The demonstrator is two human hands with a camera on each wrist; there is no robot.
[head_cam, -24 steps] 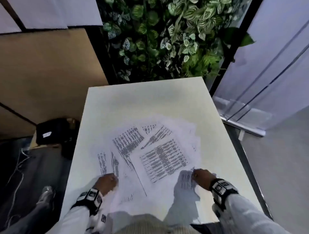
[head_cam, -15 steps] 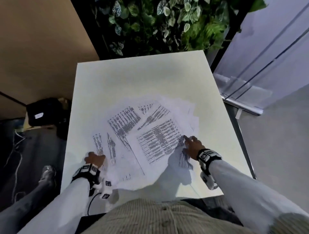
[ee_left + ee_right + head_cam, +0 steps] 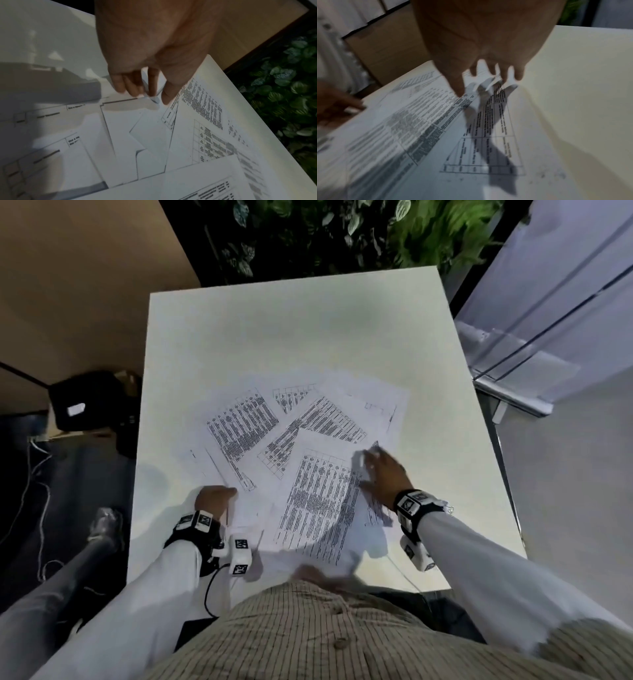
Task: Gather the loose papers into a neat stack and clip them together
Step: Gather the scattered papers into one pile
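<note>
Several loose printed papers [image 3: 308, 457] lie fanned and overlapping on the white table [image 3: 291, 330]. My left hand [image 3: 214, 498] sits at the pile's near left corner with its fingers curled. In the left wrist view the left hand [image 3: 145, 88] pinches the lifted corner of one of the papers [image 3: 197, 135] between thumb and fingers. My right hand [image 3: 380, 470] is spread over the right side of the pile, blurred. In the right wrist view the right hand [image 3: 488, 75] has splayed fingers just above the papers [image 3: 436, 128] and holds nothing. No clip is in view.
The table's far half is bare, and a leafy plant wall [image 3: 325, 234] stands behind its far edge. A black bag [image 3: 85, 402] and cables lie on the floor to the left. A glass partition [image 3: 548, 302] runs along the right.
My right hand has slid from the near edge forward over the right-hand sheets. The top sheet now lies nearer me and straighter. The head camera has tilted down.
</note>
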